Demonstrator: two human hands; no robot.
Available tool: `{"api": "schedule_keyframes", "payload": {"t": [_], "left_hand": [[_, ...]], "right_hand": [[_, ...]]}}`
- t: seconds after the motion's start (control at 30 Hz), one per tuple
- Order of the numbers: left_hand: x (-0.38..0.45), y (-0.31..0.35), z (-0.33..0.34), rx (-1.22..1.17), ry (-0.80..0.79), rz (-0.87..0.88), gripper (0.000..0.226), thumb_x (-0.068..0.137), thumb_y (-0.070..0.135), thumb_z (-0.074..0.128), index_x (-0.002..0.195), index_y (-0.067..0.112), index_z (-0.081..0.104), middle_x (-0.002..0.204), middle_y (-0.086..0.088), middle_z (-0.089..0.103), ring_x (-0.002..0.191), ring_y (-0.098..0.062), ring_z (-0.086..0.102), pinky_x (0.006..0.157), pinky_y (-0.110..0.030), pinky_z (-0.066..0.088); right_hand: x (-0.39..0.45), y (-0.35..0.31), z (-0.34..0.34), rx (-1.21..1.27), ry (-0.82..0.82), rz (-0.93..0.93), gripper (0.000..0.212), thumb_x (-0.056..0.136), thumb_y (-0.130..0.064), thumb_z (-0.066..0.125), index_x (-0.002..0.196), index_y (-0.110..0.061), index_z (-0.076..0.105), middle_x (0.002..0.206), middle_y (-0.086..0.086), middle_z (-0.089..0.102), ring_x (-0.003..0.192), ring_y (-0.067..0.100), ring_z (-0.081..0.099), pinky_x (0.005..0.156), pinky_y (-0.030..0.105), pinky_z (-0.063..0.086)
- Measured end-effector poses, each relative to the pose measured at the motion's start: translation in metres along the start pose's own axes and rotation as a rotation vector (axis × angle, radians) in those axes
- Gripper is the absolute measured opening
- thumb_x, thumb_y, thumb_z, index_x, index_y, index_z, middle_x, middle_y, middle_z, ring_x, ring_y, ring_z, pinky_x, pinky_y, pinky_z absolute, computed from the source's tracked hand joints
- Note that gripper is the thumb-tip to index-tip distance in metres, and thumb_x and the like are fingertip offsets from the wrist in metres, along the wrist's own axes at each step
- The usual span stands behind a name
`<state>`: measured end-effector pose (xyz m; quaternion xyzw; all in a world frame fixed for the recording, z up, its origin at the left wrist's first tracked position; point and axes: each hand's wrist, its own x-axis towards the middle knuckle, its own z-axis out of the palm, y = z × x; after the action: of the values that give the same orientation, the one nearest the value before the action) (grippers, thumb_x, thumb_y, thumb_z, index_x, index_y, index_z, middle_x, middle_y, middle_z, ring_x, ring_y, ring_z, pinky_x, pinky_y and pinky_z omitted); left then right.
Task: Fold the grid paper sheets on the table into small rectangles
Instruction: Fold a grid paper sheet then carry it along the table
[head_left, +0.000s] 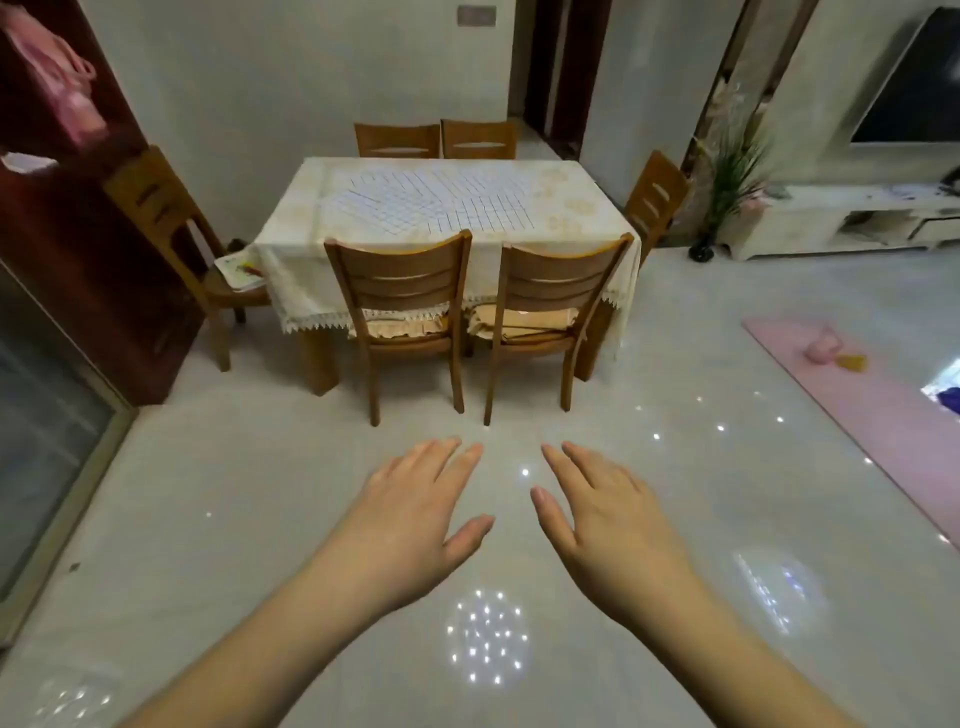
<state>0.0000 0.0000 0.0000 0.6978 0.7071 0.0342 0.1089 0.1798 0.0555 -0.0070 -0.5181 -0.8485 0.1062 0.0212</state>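
Observation:
White grid paper sheets (436, 200) lie spread flat across the middle of a dining table (291, 228) covered by a cream lace-edged cloth, far ahead of me. My left hand (415, 512) and my right hand (605, 514) are stretched out over the floor in front of me, palms down, fingers straight, holding nothing. Both hands are well short of the table and touch nothing.
Two wooden chairs (402, 291) (550, 291) stand pushed in on the near side of the table; more chairs stand at the left (171, 223), right (657, 195) and far side. A pink mat (857, 395) lies on the glossy floor at right. A dark cabinet (78, 260) stands at left.

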Motion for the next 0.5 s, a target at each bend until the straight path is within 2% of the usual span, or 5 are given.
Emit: {"api": "schedule_keyframes", "payload": {"t": [0.17, 0.3, 0.4, 0.5], "left_hand": [[0.010, 0.001, 0.025, -0.013, -0.028, 0.014, 0.070, 0.096, 0.059, 0.030, 0.152, 0.033, -0.003, 0.160, 0.009, 0.005, 0.147, -0.012, 0.007, 0.118, -0.032, 0.011], [0.041, 0.002, 0.044, -0.058, -0.043, -0.001, 0.069, 0.096, 0.058, 0.030, 0.152, 0.031, 0.001, 0.160, 0.009, 0.008, 0.146, -0.011, 0.009, 0.119, -0.031, 0.014], [0.077, 0.005, 0.064, -0.116, -0.101, -0.044, 0.067, 0.096, 0.056, 0.032, 0.153, 0.030, 0.007, 0.160, 0.008, 0.013, 0.145, -0.011, 0.014, 0.118, -0.032, 0.019], [0.118, 0.016, 0.077, -0.116, -0.145, -0.080, 0.067, 0.096, 0.056, 0.034, 0.153, 0.030, 0.009, 0.160, 0.007, 0.016, 0.145, -0.012, 0.016, 0.118, -0.034, 0.020]], "right_hand": [[0.010, 0.021, 0.019, -0.034, -0.076, -0.059, 0.062, 0.096, -0.058, 0.011, 0.152, -0.032, 0.008, 0.159, -0.008, 0.017, 0.145, 0.011, 0.017, 0.117, 0.030, 0.011], [0.030, 0.052, 0.024, -0.091, -0.115, -0.122, 0.082, 0.079, -0.061, -0.011, 0.152, -0.031, 0.010, 0.159, -0.006, 0.019, 0.144, 0.012, 0.020, 0.117, 0.030, 0.012], [0.056, 0.072, 0.033, -0.074, -0.119, -0.128, 0.082, 0.080, -0.060, -0.011, 0.152, -0.029, 0.014, 0.158, -0.004, 0.023, 0.144, 0.014, 0.023, 0.117, 0.032, 0.014], [0.085, 0.092, 0.040, -0.034, -0.128, -0.124, 0.083, 0.078, -0.059, -0.014, 0.153, -0.029, 0.009, 0.159, -0.004, 0.018, 0.145, 0.013, 0.019, 0.117, 0.032, 0.011]]}}
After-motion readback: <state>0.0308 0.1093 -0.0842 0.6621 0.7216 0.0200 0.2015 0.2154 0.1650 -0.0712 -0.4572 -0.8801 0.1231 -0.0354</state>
